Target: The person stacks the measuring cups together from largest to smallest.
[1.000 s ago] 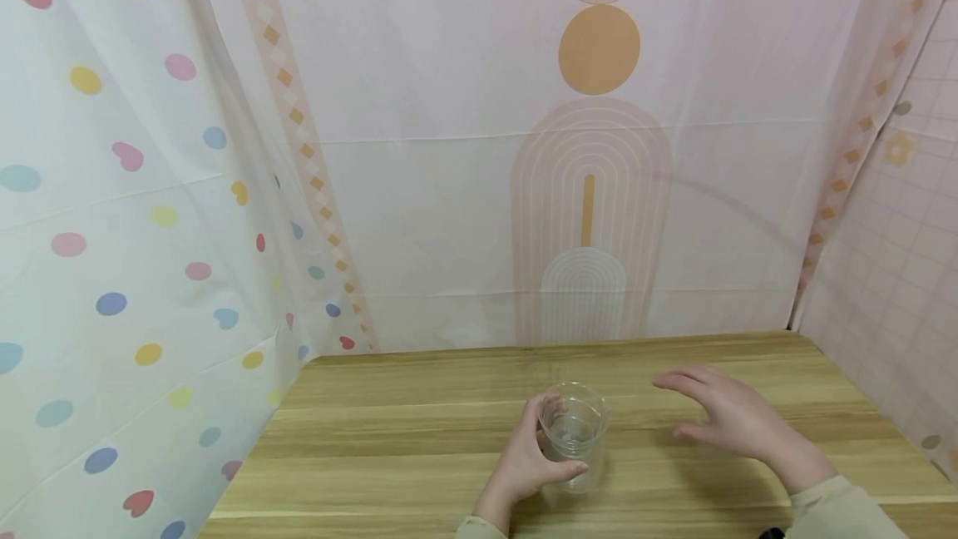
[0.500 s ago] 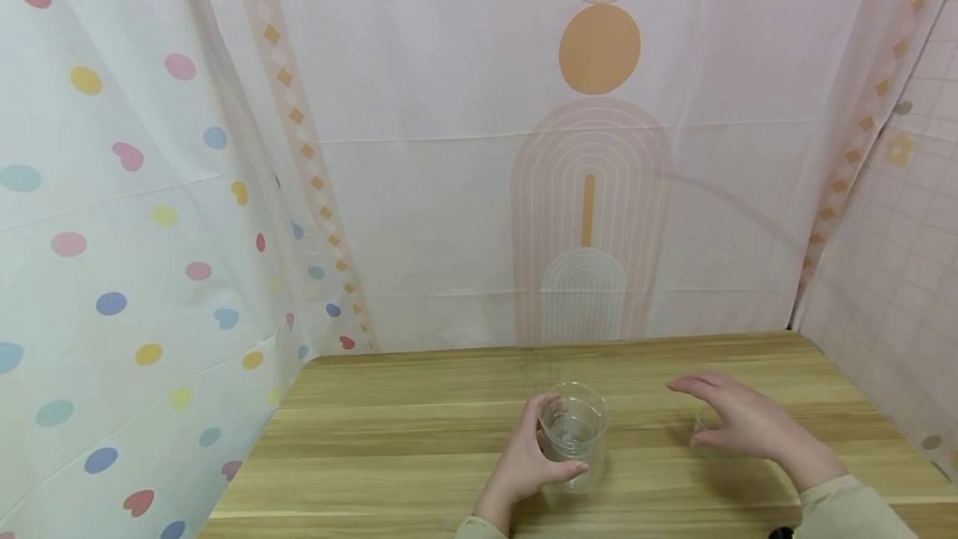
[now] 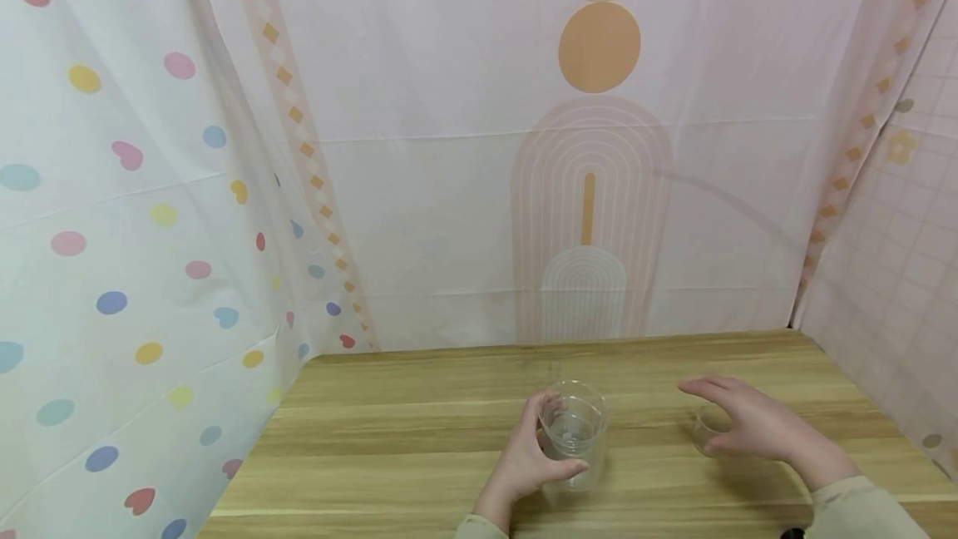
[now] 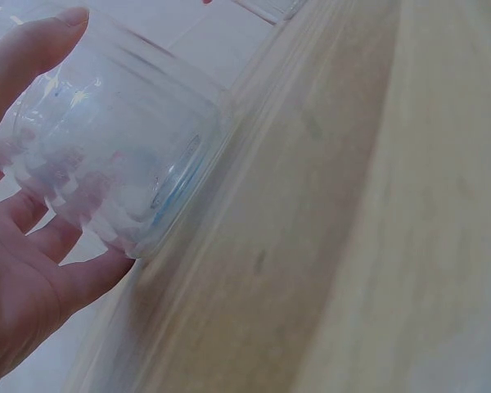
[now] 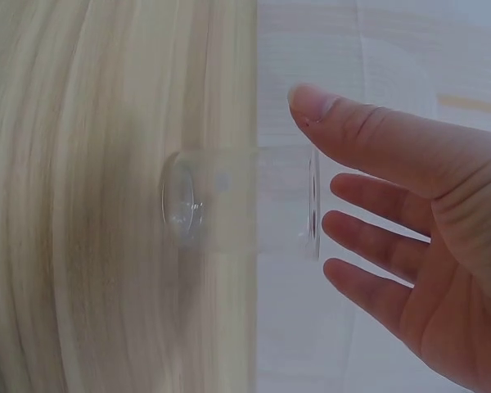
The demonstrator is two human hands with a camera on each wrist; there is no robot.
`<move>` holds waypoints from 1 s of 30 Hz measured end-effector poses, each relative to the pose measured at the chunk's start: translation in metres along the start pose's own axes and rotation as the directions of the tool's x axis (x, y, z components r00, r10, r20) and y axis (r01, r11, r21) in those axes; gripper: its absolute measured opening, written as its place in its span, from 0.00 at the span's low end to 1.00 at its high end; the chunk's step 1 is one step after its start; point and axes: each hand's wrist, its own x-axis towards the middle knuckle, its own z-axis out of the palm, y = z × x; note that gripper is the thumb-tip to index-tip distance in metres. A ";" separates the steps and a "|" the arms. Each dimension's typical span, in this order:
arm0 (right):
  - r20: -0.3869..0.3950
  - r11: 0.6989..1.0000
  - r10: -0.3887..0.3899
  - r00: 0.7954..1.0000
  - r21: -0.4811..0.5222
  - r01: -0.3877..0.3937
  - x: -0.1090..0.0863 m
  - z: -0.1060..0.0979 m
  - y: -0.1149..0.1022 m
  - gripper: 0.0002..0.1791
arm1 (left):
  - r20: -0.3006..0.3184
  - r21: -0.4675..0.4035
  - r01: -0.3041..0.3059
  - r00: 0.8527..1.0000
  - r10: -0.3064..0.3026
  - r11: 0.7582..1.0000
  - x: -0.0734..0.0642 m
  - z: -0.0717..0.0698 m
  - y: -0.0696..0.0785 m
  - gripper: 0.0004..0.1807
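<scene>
In the head view my left hand (image 3: 524, 452) grips a clear, see-through cup (image 3: 575, 418) that stands upright on the wooden table. The left wrist view shows the thumb and fingers curled round the cup's wall (image 4: 147, 123), its base against the table. To the right, my right hand (image 3: 763, 427) is raised over the table with fingers and thumb spread apart. Beside its fingertips stands a smaller clear glass (image 3: 705, 429), partly hidden by the hand in the head view. In the right wrist view this glass (image 5: 237, 201) is upright, with the fingers just above its rim and not closed on it.
The wood-grain table (image 3: 389, 439) ends at a patterned curtain (image 3: 434, 231) at the back. A dotted curtain (image 3: 150, 273) hangs at the left and a checked one (image 3: 898, 256) at the right.
My right hand has moved to the right, and the smaller glass has come into view beside its fingers. The left hand and its cup have stayed in place.
</scene>
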 end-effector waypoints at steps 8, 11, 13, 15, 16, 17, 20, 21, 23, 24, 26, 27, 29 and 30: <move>0.019 0.999 -0.038 0.999 -0.026 0.039 -0.004 0.000 0.005 0.37 | 0.000 -0.025 0.020 1.000 -0.020 0.999 0.000 0.000 0.005 0.52; 0.030 0.997 -0.063 0.998 -0.048 0.065 -0.005 -0.001 0.008 0.36 | -0.005 -0.015 0.020 1.000 -0.020 1.000 0.001 0.002 0.005 0.52; 0.042 0.996 -0.075 0.996 -0.052 0.077 -0.005 -0.001 0.009 0.36 | -0.009 -0.008 0.017 1.000 -0.017 1.000 0.001 0.002 0.005 0.51; 0.056 0.994 -0.086 0.995 -0.056 0.090 -0.006 -0.002 0.010 0.36 | -0.008 -0.001 0.020 1.000 -0.020 1.000 0.001 0.002 0.005 0.52; 0.063 0.994 -0.093 0.994 -0.057 0.097 -0.006 -0.002 0.011 0.36 | -0.008 -0.002 0.020 1.000 -0.020 1.000 0.000 0.002 0.005 0.52; 0.065 0.992 -0.103 0.993 -0.067 0.107 -0.006 -0.002 0.011 0.36 | -0.006 -0.006 0.019 1.000 -0.019 1.000 0.000 0.001 0.005 0.52; 0.070 0.987 -0.124 0.990 -0.089 0.130 -0.006 -0.002 0.013 0.35 | 0.000 -0.028 0.012 1.000 -0.012 1.000 -0.001 0.001 0.004 0.52; 0.072 0.986 -0.128 0.989 -0.095 0.134 -0.006 -0.002 0.013 0.35 | 0.001 -0.038 0.007 1.000 -0.007 0.999 -0.001 0.000 0.004 0.52; 0.080 0.986 -0.123 0.989 -0.101 0.131 -0.006 -0.003 0.013 0.34 | 0.004 -0.047 -0.003 1.000 0.004 0.999 -0.001 0.000 0.002 0.52; 0.086 0.987 -0.121 0.989 -0.099 0.129 -0.005 -0.003 0.013 0.34 | 0.004 -0.046 -0.009 1.000 0.009 0.999 -0.001 0.000 0.002 0.52; 0.096 0.987 -0.117 0.988 -0.100 0.127 -0.005 -0.004 0.014 0.33 | 0.004 -0.040 -0.014 1.000 0.014 0.999 0.000 0.000 0.000 0.52; 0.099 0.986 -0.118 0.988 -0.106 0.128 -0.005 -0.004 0.013 0.33 | 0.005 -0.038 -0.014 1.000 0.014 0.999 0.000 0.000 0.000 0.52; 0.102 0.984 -0.124 0.987 -0.118 0.136 -0.004 -0.004 0.013 0.32 | 0.005 -0.030 -0.019 1.000 0.019 0.999 0.000 0.000 -0.001 0.52; 0.102 0.982 -0.129 0.986 -0.124 0.141 -0.004 -0.004 0.013 0.32 | 0.005 -0.028 -0.019 1.000 0.020 0.999 0.000 0.000 -0.001 0.51</move>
